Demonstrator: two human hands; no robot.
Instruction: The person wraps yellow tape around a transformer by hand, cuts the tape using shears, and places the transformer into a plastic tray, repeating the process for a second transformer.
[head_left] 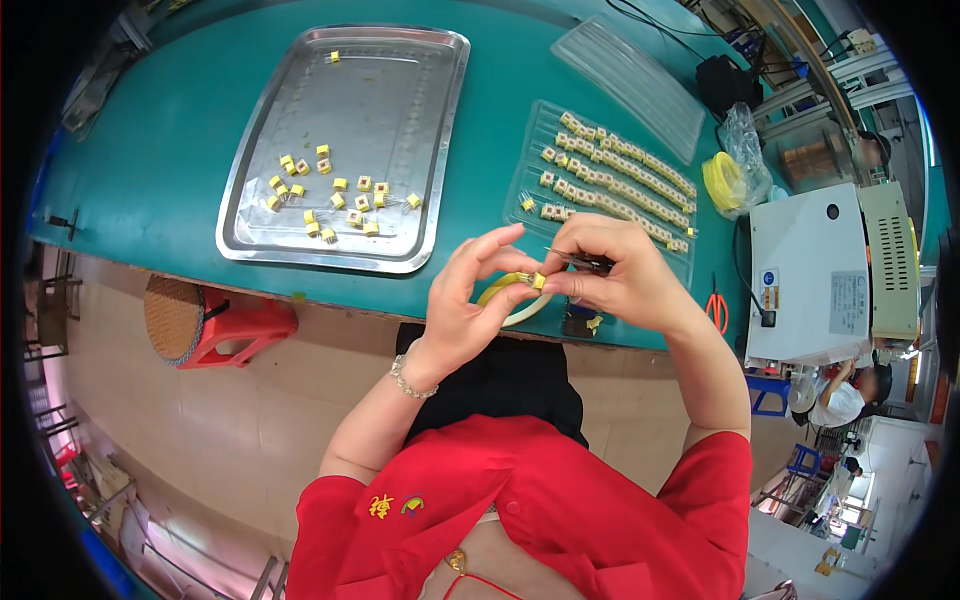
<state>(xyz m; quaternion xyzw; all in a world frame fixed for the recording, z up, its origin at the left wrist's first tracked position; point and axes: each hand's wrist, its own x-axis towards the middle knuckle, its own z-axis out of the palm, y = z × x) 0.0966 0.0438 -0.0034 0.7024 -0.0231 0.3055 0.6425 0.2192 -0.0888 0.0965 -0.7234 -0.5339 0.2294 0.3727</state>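
One coil (539, 282): likely light, stiff, fragile; grip its sides.
Left hand (468, 292): pinching coil.
Right hand (620, 265): holding dark tool (592, 263), right of coil.

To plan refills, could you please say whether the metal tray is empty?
Not empty: the metal tray holds yellow components, mostly in its nearer half.

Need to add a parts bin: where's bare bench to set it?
Free: most of the green tabletop left of the rectangular silver metal tray, plus the strip between that and the nearer clear plastic tray. Crowded: right end, with a yellow ring-shaped roll and white boxy machine; near-edge centre, where left hand and right hand hover.
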